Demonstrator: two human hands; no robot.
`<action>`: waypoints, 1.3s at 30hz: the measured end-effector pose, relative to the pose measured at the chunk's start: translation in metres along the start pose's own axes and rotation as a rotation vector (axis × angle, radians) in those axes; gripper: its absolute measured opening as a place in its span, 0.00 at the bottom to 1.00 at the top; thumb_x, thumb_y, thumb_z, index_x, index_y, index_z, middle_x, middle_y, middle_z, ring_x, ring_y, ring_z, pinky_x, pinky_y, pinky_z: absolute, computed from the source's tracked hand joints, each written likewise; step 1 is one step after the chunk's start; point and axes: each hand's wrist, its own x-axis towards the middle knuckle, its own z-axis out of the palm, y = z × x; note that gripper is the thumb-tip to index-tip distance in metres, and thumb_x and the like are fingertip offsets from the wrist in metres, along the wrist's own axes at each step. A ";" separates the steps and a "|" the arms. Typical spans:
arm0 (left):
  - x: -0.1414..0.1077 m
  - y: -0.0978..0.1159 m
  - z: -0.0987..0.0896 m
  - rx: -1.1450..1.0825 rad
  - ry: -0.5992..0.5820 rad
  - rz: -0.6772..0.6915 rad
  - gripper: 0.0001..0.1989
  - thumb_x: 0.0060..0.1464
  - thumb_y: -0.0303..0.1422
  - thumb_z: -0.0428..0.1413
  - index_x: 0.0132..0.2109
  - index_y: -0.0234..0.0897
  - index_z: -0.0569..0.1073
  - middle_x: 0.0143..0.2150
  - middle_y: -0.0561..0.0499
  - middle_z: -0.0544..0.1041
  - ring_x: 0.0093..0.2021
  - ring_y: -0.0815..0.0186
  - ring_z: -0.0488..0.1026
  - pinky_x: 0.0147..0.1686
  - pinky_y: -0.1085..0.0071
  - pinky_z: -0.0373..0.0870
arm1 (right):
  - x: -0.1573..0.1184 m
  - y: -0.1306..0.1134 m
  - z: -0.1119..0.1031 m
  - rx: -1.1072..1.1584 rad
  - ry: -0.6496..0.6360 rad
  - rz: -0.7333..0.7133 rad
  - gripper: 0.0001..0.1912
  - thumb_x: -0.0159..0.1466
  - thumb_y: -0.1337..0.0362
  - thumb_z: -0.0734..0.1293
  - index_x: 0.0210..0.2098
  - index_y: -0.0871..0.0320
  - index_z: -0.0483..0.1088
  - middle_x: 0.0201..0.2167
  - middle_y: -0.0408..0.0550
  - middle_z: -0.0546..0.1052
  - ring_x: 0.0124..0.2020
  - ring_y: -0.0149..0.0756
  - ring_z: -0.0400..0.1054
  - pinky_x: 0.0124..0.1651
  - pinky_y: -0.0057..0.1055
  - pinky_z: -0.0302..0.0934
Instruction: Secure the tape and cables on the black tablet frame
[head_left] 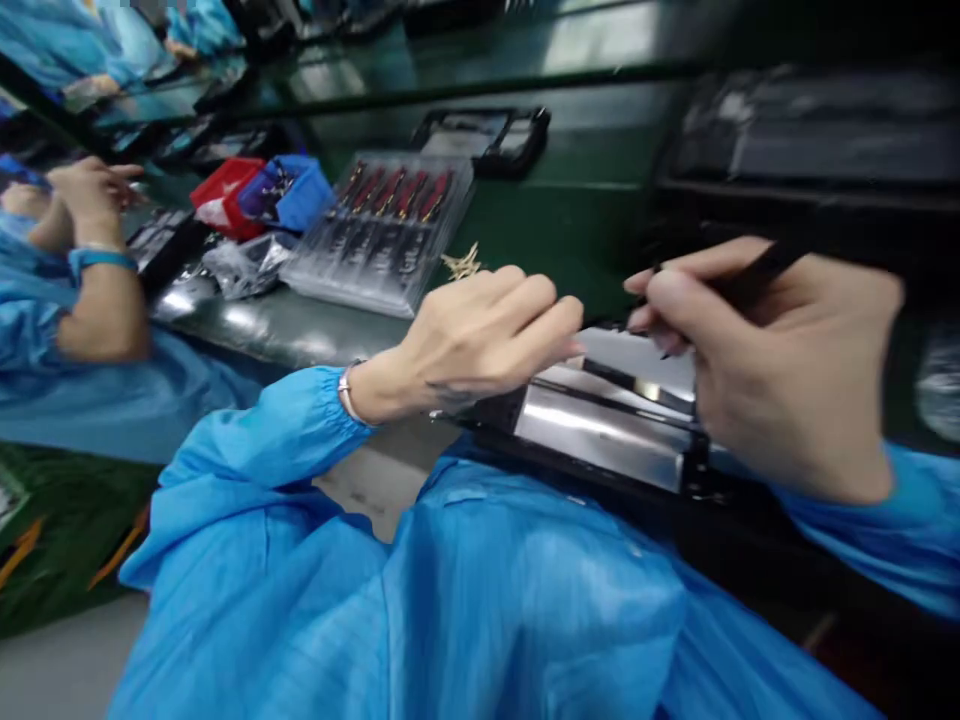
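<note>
Silver-faced device (pixel 600 430) at the near edge of the bench (pixel 555 230), close to the body, presumably for easy reach. Right hand (pixel 787 360): fingers clenched round a slim dark tool (pixel 769 268), pen-style, likely for fine control. Left hand (pixel 484 335) curled by device's left end; grasp unclear. Beyond: clear tray (pixel 341 290).

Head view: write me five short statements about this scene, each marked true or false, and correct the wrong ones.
1. The right hand holds a dark, slim tool. True.
2. In the picture, the red bin stands right of the blue bin. False: it stands on the left of it.
3. The clear case holds items with red parts. True.
4. The left hand wears a glove. False: it is bare.
5. The person's sleeves are blue. True.
</note>
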 end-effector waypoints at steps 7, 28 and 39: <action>0.040 -0.001 0.032 -0.011 -0.030 -0.115 0.20 0.74 0.32 0.48 0.32 0.37 0.75 0.23 0.52 0.68 0.25 0.68 0.68 0.24 0.66 0.54 | 0.007 0.007 -0.001 0.067 0.006 -0.018 0.09 0.70 0.56 0.71 0.37 0.53 0.79 0.32 0.43 0.79 0.32 0.36 0.72 0.38 0.36 0.67; 0.010 -0.021 0.042 -1.036 -0.293 -0.679 0.21 0.72 0.46 0.52 0.62 0.42 0.79 0.22 0.57 0.71 0.21 0.71 0.62 0.22 0.73 0.57 | 0.022 0.010 -0.040 -0.430 -0.121 -0.120 0.11 0.71 0.57 0.68 0.32 0.52 0.71 0.30 0.45 0.75 0.33 0.38 0.68 0.38 0.36 0.62; -0.004 -0.029 0.057 -0.919 -0.388 -0.506 0.18 0.74 0.41 0.51 0.58 0.39 0.80 0.45 0.49 0.85 0.39 0.66 0.82 0.34 0.75 0.71 | 0.011 0.036 -0.099 -0.645 -0.540 0.146 0.09 0.70 0.57 0.67 0.36 0.52 0.76 0.35 0.48 0.77 0.34 0.39 0.70 0.34 0.36 0.60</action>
